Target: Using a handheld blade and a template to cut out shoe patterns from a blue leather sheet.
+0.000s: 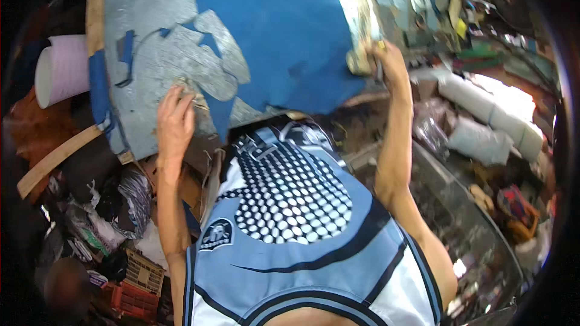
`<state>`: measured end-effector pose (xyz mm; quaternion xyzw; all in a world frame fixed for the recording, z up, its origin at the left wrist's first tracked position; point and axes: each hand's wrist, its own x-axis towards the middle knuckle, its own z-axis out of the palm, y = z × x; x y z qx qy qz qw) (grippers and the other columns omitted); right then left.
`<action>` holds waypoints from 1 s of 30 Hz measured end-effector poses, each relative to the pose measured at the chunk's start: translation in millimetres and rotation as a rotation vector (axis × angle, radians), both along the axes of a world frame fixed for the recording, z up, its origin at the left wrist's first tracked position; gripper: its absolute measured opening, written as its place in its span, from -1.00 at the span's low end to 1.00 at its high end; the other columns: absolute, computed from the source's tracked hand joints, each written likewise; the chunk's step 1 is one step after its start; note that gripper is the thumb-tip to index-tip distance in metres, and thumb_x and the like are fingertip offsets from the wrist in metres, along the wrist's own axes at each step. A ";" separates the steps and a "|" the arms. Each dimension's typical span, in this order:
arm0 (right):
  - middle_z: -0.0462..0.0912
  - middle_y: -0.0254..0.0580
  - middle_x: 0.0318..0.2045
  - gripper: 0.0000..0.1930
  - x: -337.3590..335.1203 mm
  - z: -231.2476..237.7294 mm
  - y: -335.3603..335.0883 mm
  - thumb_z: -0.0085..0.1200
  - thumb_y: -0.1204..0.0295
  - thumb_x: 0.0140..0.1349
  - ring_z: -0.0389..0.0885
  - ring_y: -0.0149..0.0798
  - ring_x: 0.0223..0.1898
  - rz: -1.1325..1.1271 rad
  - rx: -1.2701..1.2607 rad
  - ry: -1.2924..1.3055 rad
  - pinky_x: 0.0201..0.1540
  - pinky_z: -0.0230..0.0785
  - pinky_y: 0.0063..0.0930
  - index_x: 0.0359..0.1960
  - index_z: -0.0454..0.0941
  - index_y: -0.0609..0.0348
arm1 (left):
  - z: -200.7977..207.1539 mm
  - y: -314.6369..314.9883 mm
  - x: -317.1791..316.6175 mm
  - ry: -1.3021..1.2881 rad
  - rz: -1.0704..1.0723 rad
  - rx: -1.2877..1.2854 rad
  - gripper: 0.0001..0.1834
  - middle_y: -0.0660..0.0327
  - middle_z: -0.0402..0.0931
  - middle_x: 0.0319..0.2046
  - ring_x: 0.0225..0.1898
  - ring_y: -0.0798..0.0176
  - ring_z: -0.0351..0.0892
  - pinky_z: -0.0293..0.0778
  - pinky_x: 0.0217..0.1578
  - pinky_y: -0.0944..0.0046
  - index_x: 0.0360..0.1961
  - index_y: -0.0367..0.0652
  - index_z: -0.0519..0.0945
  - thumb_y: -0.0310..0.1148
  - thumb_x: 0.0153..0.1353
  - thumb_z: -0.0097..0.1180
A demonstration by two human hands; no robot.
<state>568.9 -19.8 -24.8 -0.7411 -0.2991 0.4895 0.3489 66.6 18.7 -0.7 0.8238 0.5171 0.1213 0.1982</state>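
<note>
A large blue sheet (278,30) covers the middle and right of the work surface. To its left is a scuffed grey sheet (151,0) with blue showing through cut gaps. A rounded, sole-like grey piece (225,39) overlaps the blue. My left hand (174,122) rests over the grey sheet, its fingers closed on a small crumpled tan piece (194,92), perhaps a rag. At the blue sheet's right edge, my right hand (389,66) has bent fingers against a pale yellowish bundle (360,60). What exactly those fingers grip is blurred.
A pale lilac roll (63,71) stands at the left, above a curved wooden strip (57,162). Crates, including a red one (134,300), and plastic bags (133,196) crowd the lower left. White wrapped rolls (489,115) lie at the right, below cluttered tools and scraps.
</note>
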 end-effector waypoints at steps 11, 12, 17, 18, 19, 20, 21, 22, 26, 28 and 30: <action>0.56 0.43 0.07 -0.38 -21.1 -3.8 -87.2 0.05 0.28 0.15 0.52 0.23 0.18 0.109 -0.314 -0.485 0.29 0.30 -0.14 0.20 0.43 0.50 | -80.4 215.9 96.0 -0.248 0.323 0.115 -0.50 -0.16 0.62 -0.01 0.01 -0.15 0.62 0.49 0.07 0.05 0.11 -0.40 0.55 -0.25 0.26 0.16; 0.54 0.44 0.08 -0.37 -24.9 -0.3 -85.7 0.06 0.27 0.16 0.50 0.24 0.20 0.127 -0.319 -0.518 0.30 0.29 -0.14 0.21 0.41 0.50 | -79.6 234.6 105.0 -0.274 0.361 0.039 -0.44 -0.11 0.66 -0.05 -0.08 -0.09 0.68 0.54 0.00 0.09 0.17 -0.40 0.51 -0.22 0.24 0.19; 0.66 0.25 -0.25 -0.59 -42.0 13.1 -83.6 0.06 0.32 0.19 0.64 0.07 -0.20 0.013 -0.298 -0.412 -0.06 0.42 -0.15 -0.02 0.55 0.38 | -94.5 310.2 119.6 -0.566 0.692 -0.524 -0.49 0.11 0.67 -0.47 -0.55 0.29 0.62 0.48 -0.57 0.25 0.12 -0.26 0.57 -0.24 0.18 0.30; 0.66 0.18 -0.32 -0.63 -49.5 21.1 -80.1 0.06 0.34 0.18 0.63 -0.02 -0.28 -0.022 -0.295 -0.371 -0.12 0.42 -0.18 -0.06 0.56 0.38 | -99.0 317.2 114.9 -0.656 0.678 -0.648 -0.54 0.18 0.62 -0.54 -0.63 0.39 0.54 0.40 -0.67 0.30 0.09 -0.22 0.57 -0.27 0.19 0.30; 0.63 0.05 -0.41 -0.67 -55.8 25.8 -76.8 0.07 0.36 0.19 0.55 -0.14 -0.38 -0.057 -0.233 -0.367 -0.23 0.39 -0.24 -0.12 0.55 0.39 | -103.2 326.9 112.2 -0.670 0.652 -0.662 -0.56 0.19 0.62 -0.55 -0.63 0.38 0.54 0.38 -0.69 0.31 0.08 -0.20 0.56 -0.29 0.19 0.29; 0.63 0.01 -0.43 -0.69 -57.9 22.0 -77.9 0.07 0.38 0.19 0.56 -0.18 -0.39 -0.089 -0.164 -0.379 -0.25 0.40 -0.25 -0.13 0.55 0.39 | -110.7 336.7 108.0 -0.686 0.628 -0.676 -0.58 0.20 0.61 -0.56 -0.63 0.37 0.54 0.36 -0.70 0.31 0.07 -0.18 0.55 -0.32 0.20 0.29; 0.64 -0.02 -0.41 -0.70 -54.6 12.1 -83.0 0.08 0.39 0.19 0.56 -0.22 -0.39 -0.099 -0.195 -0.367 -0.26 0.41 -0.27 -0.12 0.56 0.38 | -110.6 339.2 112.2 -0.711 0.644 -0.665 -0.52 0.13 0.64 -0.44 -0.62 0.33 0.55 0.36 -0.71 0.33 0.13 -0.20 0.47 -0.39 0.19 0.28; 0.66 -0.05 -0.40 -0.70 -50.9 5.0 -88.1 0.08 0.41 0.20 0.56 -0.26 -0.39 -0.110 -0.225 -0.355 -0.27 0.42 -0.30 -0.11 0.56 0.38 | -109.3 345.3 117.9 -0.767 0.694 -0.710 -0.49 0.08 0.62 -0.35 -0.60 0.29 0.58 0.40 -0.71 0.32 0.17 -0.20 0.40 -0.48 0.19 0.25; 0.65 -0.14 -0.42 -0.75 -97.7 4.7 -66.8 0.09 0.45 0.18 0.55 -0.33 -0.40 -0.166 -0.129 -0.221 -0.30 0.43 -0.36 -0.17 0.58 0.38 | -107.6 382.2 111.2 -0.774 0.535 -0.569 -0.67 0.04 0.63 -0.36 -0.52 0.20 0.69 0.58 -0.65 0.28 0.01 -0.23 0.44 -0.55 0.25 0.21; 0.63 -0.12 -0.46 -0.75 -127.2 -1.0 -48.3 0.10 0.42 0.17 0.53 -0.32 -0.43 -0.119 -0.054 -0.277 -0.31 0.42 -0.35 -0.20 0.56 0.38 | -111.6 421.4 102.7 -0.766 0.398 -0.485 -0.77 0.17 0.62 -0.39 -0.43 0.27 0.69 0.60 -0.51 0.32 -0.08 -0.24 0.50 -0.42 0.29 0.20; 0.60 -0.09 -0.48 -0.74 -157.0 -6.8 -37.8 0.12 0.38 0.16 0.50 -0.31 -0.44 -0.114 -0.081 -0.222 -0.31 0.40 -0.32 -0.23 0.54 0.37 | -99.1 454.4 115.9 -0.476 0.391 -0.328 -0.57 0.01 0.63 -0.10 -0.14 0.08 0.71 0.65 -0.21 0.17 0.08 -0.33 0.49 -0.26 0.31 0.22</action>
